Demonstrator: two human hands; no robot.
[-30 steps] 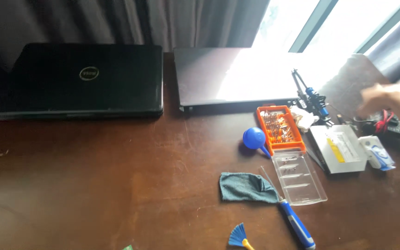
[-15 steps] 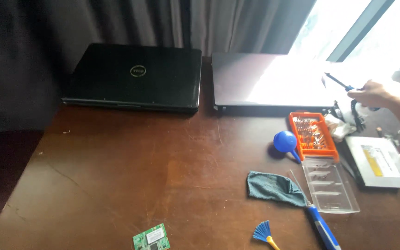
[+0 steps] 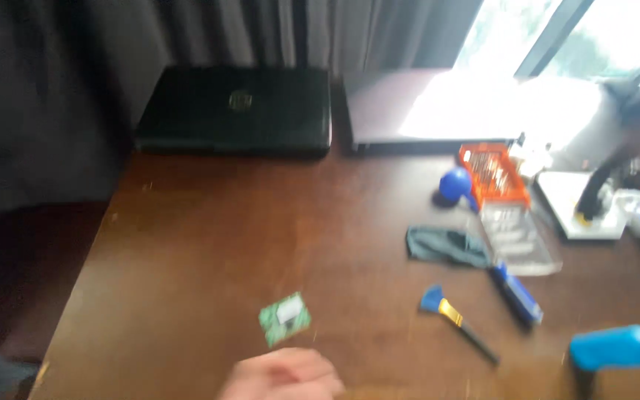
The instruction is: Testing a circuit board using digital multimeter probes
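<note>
Green circuit board (image 3: 284, 318) just beyond left hand's (image 3: 284, 376) fingers.

Single head-worn view, looking steeply down and forward across the table (image 3: 209, 244) toward curtains (image 3: 261, 30) and window (image 3: 557, 37); a hand (image 3: 284, 376) enters at the near bottom edge, blurred.

1. my hand (image 3: 284, 376) sits at the near edge of the table (image 3: 187, 281), just before the small circuit board (image 3: 284, 318)
2. two closed laptops lie side by side at the far edge, one (image 3: 237, 111) left of the other (image 3: 438, 111)
3. right of the board lie a brush (image 3: 455, 320) and a screwdriver (image 3: 516, 294)
4. behind those, a cloth (image 3: 446, 246) lies left of a clear lid (image 3: 520, 237), with the bit case (image 3: 493, 174) behind the lid
</note>
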